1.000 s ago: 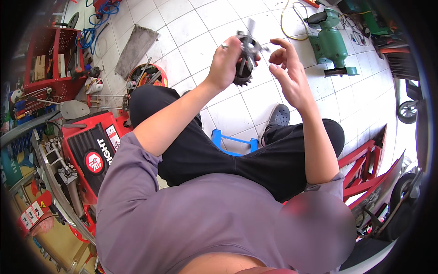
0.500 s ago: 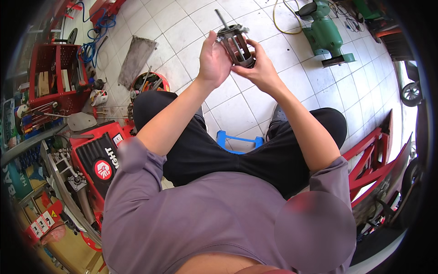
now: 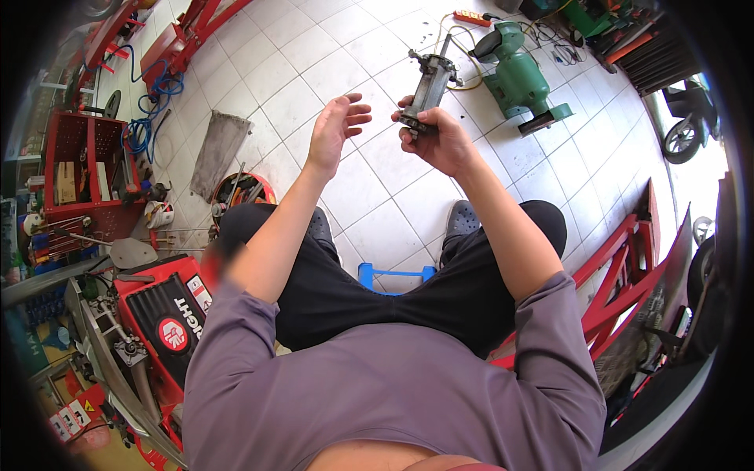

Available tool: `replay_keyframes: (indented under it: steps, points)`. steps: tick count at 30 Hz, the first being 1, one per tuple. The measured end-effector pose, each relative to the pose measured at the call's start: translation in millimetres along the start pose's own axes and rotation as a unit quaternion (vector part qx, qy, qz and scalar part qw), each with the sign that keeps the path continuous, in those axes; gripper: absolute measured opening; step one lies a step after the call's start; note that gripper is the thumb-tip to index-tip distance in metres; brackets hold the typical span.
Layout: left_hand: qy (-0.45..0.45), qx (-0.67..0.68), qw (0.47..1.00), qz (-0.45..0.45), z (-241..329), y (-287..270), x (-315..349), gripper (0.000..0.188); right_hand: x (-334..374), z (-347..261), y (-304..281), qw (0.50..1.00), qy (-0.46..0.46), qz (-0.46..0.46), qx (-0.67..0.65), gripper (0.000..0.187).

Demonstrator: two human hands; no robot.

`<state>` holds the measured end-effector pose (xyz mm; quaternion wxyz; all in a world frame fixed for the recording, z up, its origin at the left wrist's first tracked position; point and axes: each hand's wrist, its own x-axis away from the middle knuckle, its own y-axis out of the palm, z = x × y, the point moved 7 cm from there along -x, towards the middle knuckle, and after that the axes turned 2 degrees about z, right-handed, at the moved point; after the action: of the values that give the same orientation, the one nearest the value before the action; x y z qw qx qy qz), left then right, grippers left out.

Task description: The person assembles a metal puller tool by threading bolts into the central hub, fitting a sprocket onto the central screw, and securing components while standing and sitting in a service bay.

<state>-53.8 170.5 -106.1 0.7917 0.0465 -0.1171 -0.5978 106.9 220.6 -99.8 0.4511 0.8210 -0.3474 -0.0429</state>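
Note:
A dark grey metal cylinder with a thin rod sticking out of its far end (image 3: pixel 430 88) is tilted up and to the right over the floor. My right hand (image 3: pixel 446 141) grips its near end, with the fingers wrapped around the flange. To the left of it, my left hand (image 3: pixel 334 135) is raised and holds nothing. Its fingers are spread apart, and a gap lies between it and the cylinder. Small bolts or lugs show around the cylinder's far flange.
A green bench grinder (image 3: pixel 525 82) lies on the tiled floor at the far right. On the left are a bucket of tools (image 3: pixel 245 191), a red tool rack (image 3: pixel 82 165) and a blue hose (image 3: pixel 149 125). A blue stool (image 3: pixel 397 275) shows between my legs; a red metal frame (image 3: pixel 605 275) stands right.
My left hand has let go of the cylinder and moved left, fingers spread. The right hand has turned the cylinder and now holds it alone. The view has shifted slightly.

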Motion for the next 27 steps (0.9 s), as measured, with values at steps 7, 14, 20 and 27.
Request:
replay_keyframes:
  steps: [7, 14, 20, 27]
  points:
    - [0.172, -0.137, 0.975, 0.019, 30, -5, 7, 0.025, 12, -44, -1, 0.803, -0.277, 0.176, 0.497, 0.032]
    - [0.385, -0.531, 0.753, 0.049, 81, 21, 41, 0.037, 24, -60, 13, 0.445, -0.234, 0.148, 0.852, 0.036]
    - [0.183, -0.590, 0.784, -0.065, 23, 18, 24, 0.024, 12, -37, -8, 0.399, -0.194, 0.090, 0.892, 0.030]
    - [0.143, -0.362, 0.920, -0.032, 15, -7, 7, 0.020, 5, -39, -6, 0.408, -0.175, 0.104, 0.890, 0.036]
